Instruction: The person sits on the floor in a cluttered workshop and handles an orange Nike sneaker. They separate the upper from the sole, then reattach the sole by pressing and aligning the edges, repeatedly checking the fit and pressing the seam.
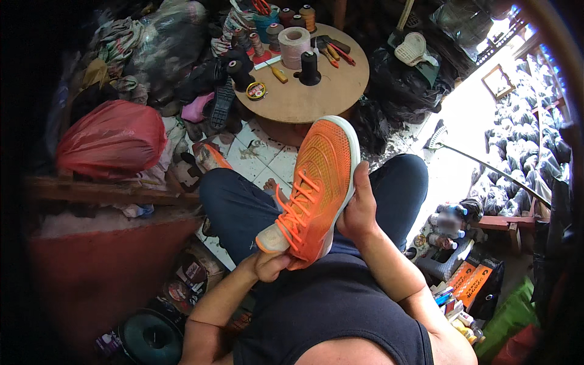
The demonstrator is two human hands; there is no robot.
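Note:
An orange sneaker (322, 173) with a white sole and orange laces is held up over my lap, toe pointing away from me. My left hand (272, 265) grips its heel and collar end, fingers closed by the pale tongue. Along the right side of the sole, my right hand (359, 210) holds the shoe with the thumb up against the edge; its other fingers are hidden behind the sole. A second orange shoe (210, 157) lies on the floor beyond my left knee, partly hidden.
A round wooden table (292, 100) ahead carries thread spools, a large pale roll (294, 47), pliers and a yellow-handled tool (279, 74). At left sits a red plastic bag (112, 141). Right, there are bottles (447, 225), boxes, a broom (437, 135) and many black-wrapped bundles (523, 146).

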